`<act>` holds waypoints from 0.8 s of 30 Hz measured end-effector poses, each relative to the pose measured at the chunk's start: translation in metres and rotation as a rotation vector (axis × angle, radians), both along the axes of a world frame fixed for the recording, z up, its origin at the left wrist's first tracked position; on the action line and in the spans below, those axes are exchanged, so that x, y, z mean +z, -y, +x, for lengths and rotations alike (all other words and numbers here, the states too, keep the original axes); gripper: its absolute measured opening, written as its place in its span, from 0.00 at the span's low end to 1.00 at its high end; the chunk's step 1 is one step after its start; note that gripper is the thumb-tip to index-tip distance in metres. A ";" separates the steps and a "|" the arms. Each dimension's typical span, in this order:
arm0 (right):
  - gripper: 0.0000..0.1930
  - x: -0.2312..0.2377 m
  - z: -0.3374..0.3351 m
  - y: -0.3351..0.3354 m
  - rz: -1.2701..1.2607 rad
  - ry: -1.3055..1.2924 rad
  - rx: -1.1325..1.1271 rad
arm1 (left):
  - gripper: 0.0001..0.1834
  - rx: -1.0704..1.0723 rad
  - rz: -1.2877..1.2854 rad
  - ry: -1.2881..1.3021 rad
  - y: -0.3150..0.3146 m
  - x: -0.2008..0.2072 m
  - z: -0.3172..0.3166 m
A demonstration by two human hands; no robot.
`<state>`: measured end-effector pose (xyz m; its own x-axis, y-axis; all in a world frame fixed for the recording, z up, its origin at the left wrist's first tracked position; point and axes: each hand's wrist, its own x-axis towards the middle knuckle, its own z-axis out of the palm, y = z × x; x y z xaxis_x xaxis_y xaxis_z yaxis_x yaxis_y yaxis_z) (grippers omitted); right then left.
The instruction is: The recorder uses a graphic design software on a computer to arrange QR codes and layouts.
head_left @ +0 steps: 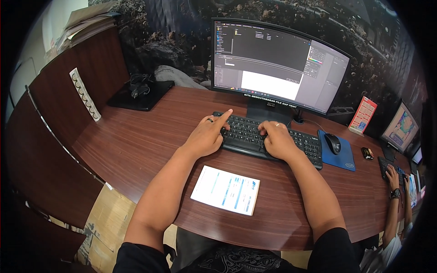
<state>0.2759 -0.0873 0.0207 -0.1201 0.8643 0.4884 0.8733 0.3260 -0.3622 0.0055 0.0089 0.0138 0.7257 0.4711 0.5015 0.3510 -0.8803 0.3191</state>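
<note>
A black keyboard (246,139) lies on the brown wooden desk (136,150), below a large monitor (268,59) with file and editing windows on its screen. Over the keyboard's left end rests my left hand (205,136), a ring on one finger, its index finger stretched toward the top row and nothing held. My right hand (278,142) is over the middle of the keys, with bent fingers apart, also holding nothing. Between my forearms lies a white printed paper pad (226,191) with blue markings. To the right, a black mouse (332,144) sits on a blue mouse pad (344,160).
A black flat device (152,98) with a coiled cable lies back left, near stacked papers (86,25) on the partition. Back right stand a red desk calendar (363,116) and a second monitor (400,127). A co-worker's hand (392,176) is at another keyboard there.
</note>
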 end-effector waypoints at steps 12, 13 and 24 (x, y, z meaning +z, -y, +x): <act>0.17 -0.001 0.004 -0.002 0.076 0.049 -0.027 | 0.42 0.054 -0.010 -0.073 0.002 0.001 0.006; 0.17 0.000 0.003 -0.003 0.071 0.045 -0.028 | 0.41 0.038 -0.029 -0.131 0.002 0.001 0.007; 0.15 0.039 0.037 0.001 0.467 -0.119 -0.119 | 0.42 0.190 0.133 -0.042 -0.004 -0.008 0.003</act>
